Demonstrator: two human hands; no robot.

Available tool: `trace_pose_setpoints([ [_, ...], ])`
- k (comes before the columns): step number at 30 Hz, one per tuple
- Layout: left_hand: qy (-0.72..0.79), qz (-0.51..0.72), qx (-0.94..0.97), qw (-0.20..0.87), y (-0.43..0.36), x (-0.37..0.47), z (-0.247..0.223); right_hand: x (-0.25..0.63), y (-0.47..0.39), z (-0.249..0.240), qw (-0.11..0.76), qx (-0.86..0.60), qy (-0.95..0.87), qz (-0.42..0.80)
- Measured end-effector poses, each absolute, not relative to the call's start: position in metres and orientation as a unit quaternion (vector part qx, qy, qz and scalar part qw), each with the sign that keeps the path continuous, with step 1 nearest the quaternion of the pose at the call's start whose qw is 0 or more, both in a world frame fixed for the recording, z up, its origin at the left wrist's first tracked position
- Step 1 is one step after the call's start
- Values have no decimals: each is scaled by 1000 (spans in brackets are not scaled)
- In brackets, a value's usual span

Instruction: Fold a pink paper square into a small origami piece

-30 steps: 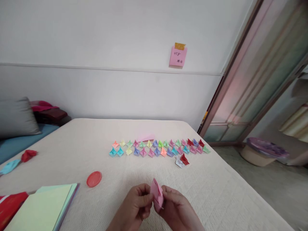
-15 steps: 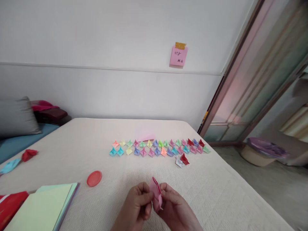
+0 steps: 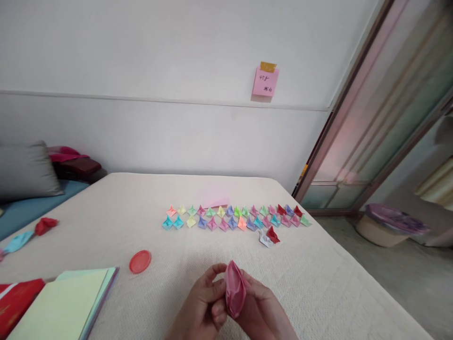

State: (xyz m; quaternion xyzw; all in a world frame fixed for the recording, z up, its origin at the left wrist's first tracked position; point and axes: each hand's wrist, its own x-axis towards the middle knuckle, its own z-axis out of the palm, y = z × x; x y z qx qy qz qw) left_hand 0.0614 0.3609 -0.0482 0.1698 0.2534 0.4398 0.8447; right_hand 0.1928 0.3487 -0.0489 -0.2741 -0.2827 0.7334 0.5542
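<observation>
Close to me, above the cream cloth surface, I hold a folded piece of pink origami paper (image 3: 235,289) upright between both hands. My left hand (image 3: 208,300) pinches its left edge with thumb and fingers. My right hand (image 3: 260,302) grips it from the right side, its fingertips partly hidden behind the paper. The paper's pocket bulges open toward me. Beyond my hands, small folded paper pieces (image 3: 212,224) in many colours stand in two rows. A white folded piece (image 3: 265,238) and a dark red one (image 3: 272,234) sit just in front of the right part.
A stack of coloured paper sheets (image 3: 60,304) lies at the near left beside a red packet (image 3: 17,302). A round red lid (image 3: 140,261) is on the cloth. Farther left are red (image 3: 46,225) and light blue (image 3: 19,242) folded pieces. A pink note (image 3: 265,82) is taped to the wall.
The pink paper has turned and spread, so its hollow now faces me more. My right fingers have moved behind it. The whole view has shifted slightly.
</observation>
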Motion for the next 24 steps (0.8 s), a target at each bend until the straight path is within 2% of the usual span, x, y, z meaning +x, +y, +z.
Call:
trace_pose_setpoints([
  [3,260,455,144,840,362,63,-48,192,350,-50,534,-229,-181,793],
  [14,293,504,115,804,362,62,-47,197,349,-44,578,-254,-153,761],
  [20,327,511,164,778,360,61,-42,195,349,-36,608,-389,-250,645],
  [24,305,510,181,784,359,60,-39,197,349,-36,592,-472,-318,571],
])
